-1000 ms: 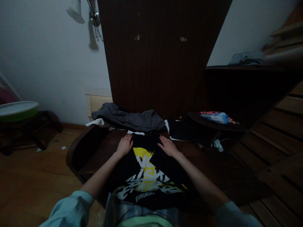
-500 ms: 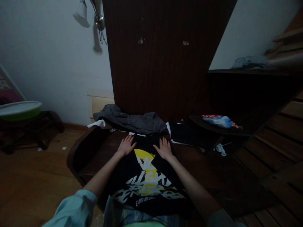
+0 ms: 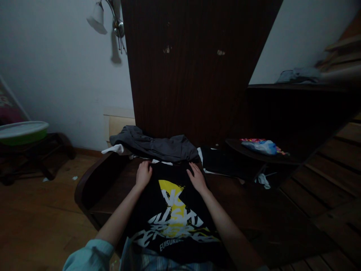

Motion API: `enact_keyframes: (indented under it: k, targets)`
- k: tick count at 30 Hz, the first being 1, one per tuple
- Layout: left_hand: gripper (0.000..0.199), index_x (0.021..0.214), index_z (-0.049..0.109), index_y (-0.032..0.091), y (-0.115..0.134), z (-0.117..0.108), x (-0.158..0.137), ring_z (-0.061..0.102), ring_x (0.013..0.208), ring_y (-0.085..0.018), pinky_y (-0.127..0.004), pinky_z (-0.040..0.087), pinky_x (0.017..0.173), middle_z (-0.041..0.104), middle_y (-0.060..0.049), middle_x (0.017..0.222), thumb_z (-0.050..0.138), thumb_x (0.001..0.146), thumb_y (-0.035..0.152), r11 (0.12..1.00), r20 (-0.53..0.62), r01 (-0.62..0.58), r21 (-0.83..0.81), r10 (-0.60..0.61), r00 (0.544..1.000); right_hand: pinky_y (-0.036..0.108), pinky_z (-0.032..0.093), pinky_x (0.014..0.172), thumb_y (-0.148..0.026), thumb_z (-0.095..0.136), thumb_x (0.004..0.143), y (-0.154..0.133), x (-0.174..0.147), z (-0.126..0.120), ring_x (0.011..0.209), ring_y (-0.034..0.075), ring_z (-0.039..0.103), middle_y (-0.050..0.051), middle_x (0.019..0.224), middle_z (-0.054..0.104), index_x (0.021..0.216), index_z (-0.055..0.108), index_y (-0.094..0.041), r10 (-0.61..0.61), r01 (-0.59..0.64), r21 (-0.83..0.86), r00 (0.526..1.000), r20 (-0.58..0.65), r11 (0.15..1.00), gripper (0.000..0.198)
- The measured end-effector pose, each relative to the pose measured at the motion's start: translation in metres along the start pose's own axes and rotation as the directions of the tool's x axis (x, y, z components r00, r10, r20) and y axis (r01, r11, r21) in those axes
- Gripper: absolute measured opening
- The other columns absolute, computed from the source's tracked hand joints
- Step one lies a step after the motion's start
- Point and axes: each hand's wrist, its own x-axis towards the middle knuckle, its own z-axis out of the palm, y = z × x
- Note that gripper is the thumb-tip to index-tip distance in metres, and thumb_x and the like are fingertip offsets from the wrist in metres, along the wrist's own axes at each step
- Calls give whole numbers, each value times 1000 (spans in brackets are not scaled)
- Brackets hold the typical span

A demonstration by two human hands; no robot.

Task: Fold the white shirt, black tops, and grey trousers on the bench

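Note:
A black T-shirt (image 3: 169,203) with a yellow and white print lies spread front side up, its collar end away from me and its lower end close to my body. At its upper left edge is my left hand (image 3: 144,175), with the fingers bent together on the cloth. My right hand (image 3: 197,178) rests on the upper right edge, its fingers slightly bent and apart from the thumb. Just beyond the collar lies a crumpled dark grey garment (image 3: 158,146).
Dark folded clothing (image 3: 222,160) lies right of the shirt on the wooden bench (image 3: 113,192). A plastic bag (image 3: 261,146) sits on a small shelf. At the left a green basin (image 3: 25,135) stands on a low stool. A tall dark panel (image 3: 191,82) rises behind.
Both hands have slid outward from flat on the shirt's upper part to its side edges. The left fingers have drawn together, and the upper cloth lies smoother.

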Motion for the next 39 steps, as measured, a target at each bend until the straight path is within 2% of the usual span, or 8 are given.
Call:
enact_keyframes:
  k: [3, 7, 14, 20, 26, 32, 37, 39]
  targets:
    - [26, 97, 54, 13, 0, -3, 0, 51, 98, -24, -33, 43, 82, 57, -12, 98, 37, 81, 25, 984, 15, 168, 53, -169, 985, 35, 24, 104, -42, 31, 86, 0, -1, 1, 127, 16, 28, 6, 136, 38, 129, 38, -19, -126, 119, 86, 989, 75, 989, 50]
    - [32, 98, 52, 12, 4, -4, -1, 52, 98, -26, -33, 44, 78, 56, -14, 100, 39, 80, 36, 965, 89, 218, 142, -232, 969, 38, 22, 104, -46, 38, 83, -1, -4, 5, 128, 19, 26, 7, 136, 37, 129, 38, -20, -147, 141, 43, 964, 222, 989, 53]
    - [35, 95, 50, 13, 5, -4, -2, 57, 93, -27, -33, 45, 74, 62, -14, 93, 38, 79, 42, 954, 159, 234, 189, -265, 951, 36, 22, 104, -44, 38, 83, -2, -3, 5, 128, 19, 27, 9, 136, 37, 128, 40, -17, -111, 115, -1, 960, 255, 993, 52]
    - [28, 96, 48, 14, 7, -6, -1, 58, 96, -23, -30, 44, 75, 62, -14, 99, 33, 84, 34, 977, 216, 144, 157, -176, 960, 37, 21, 104, -44, 38, 83, -4, -5, 3, 128, 19, 25, 8, 136, 36, 126, 43, -19, -111, 128, -47, 956, 271, 991, 49]
    - [58, 106, 47, 11, -13, -27, 2, 57, 97, -30, -34, 45, 74, 60, -19, 107, 42, 73, 59, 980, 477, 144, 139, -193, 858, 35, 20, 104, -44, 36, 85, -7, -5, 3, 130, 19, 22, 9, 138, 34, 126, 43, -16, -102, 140, -112, 950, 295, 984, 50]
    - [54, 112, 46, 15, -30, -29, -22, 56, 101, -27, -30, 45, 76, 59, -14, 110, 49, 72, 51, 989, 449, 99, 107, -137, 883, 37, 22, 103, -43, 39, 83, -4, -6, 8, 127, 20, 28, 10, 135, 37, 123, 46, -17, -116, 133, -56, 964, 238, 990, 48]
    - [56, 113, 46, 14, -25, -26, -19, 57, 100, -28, -32, 45, 77, 59, -15, 111, 50, 71, 51, 988, 447, 133, 75, -152, 881, 34, 38, 93, -31, 41, 81, 2, 3, 3, 108, 18, 50, 9, 115, 57, 107, 56, -17, -32, 34, 158, 999, -20, 987, 34]
    - [59, 112, 47, 14, -24, -25, -10, 57, 100, -27, -31, 45, 77, 58, -15, 112, 55, 67, 50, 991, 466, 128, 41, -133, 875, 32, 43, 85, -27, 42, 79, 7, 10, -6, 97, 18, 57, 8, 106, 61, 104, 57, -17, 27, -15, 217, 998, -50, 976, 31]
